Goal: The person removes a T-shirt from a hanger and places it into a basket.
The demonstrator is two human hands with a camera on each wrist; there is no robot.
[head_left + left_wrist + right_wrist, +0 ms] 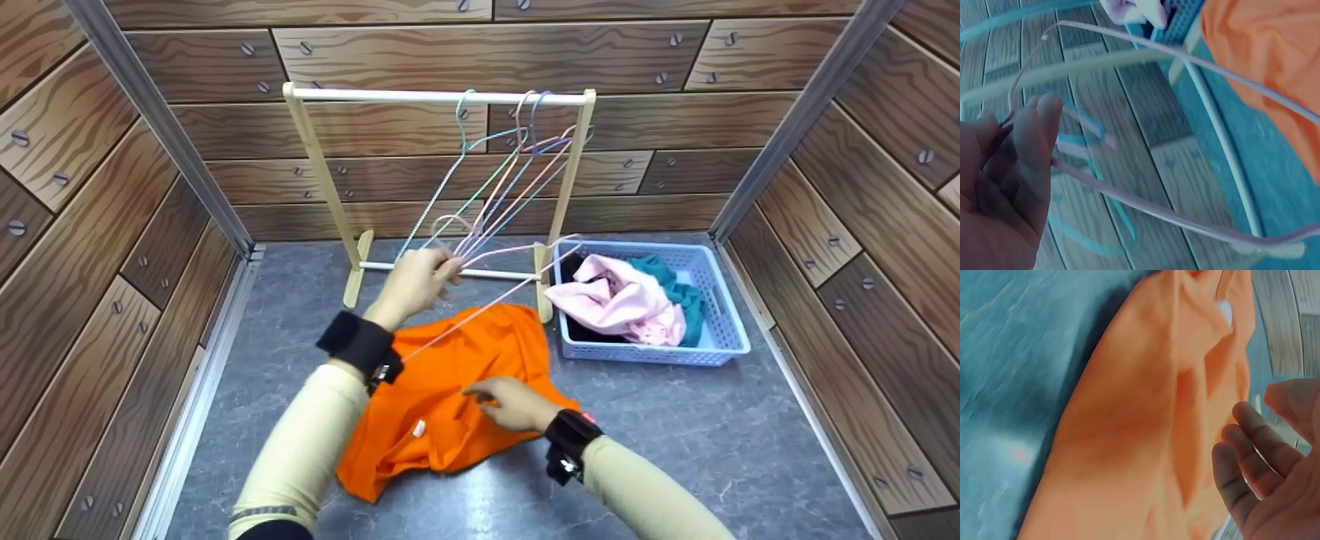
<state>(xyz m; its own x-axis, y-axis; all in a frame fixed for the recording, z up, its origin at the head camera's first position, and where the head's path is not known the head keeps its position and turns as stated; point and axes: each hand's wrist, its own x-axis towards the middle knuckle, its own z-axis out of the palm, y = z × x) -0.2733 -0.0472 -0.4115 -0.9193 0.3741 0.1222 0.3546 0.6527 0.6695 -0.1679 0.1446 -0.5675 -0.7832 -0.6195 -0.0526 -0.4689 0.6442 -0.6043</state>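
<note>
A pink clothes hanger (491, 302) is gripped near the base of its hook by my left hand (421, 279), in front of the rack. In the left wrist view the fingers curl about the hanger (1157, 211), whose two arms spread away to the right. An orange garment (472, 352) lies spread and creased on the floor, a small white label (419, 428) showing on it. Over its lower right part hovers my right hand (514, 403), fingers loosely bent. The right wrist view shows that hand (1275, 467) beside the orange cloth (1123, 433), holding nothing.
A small wooden rack (439, 96) stands at the back. On its rail hang a green hanger (463, 124), a pink one (519, 120) and a blue one (534, 124). At right, a blue plastic basket (731, 330) holds pink cloth (626, 296), teal cloth (679, 292) and something black.
</note>
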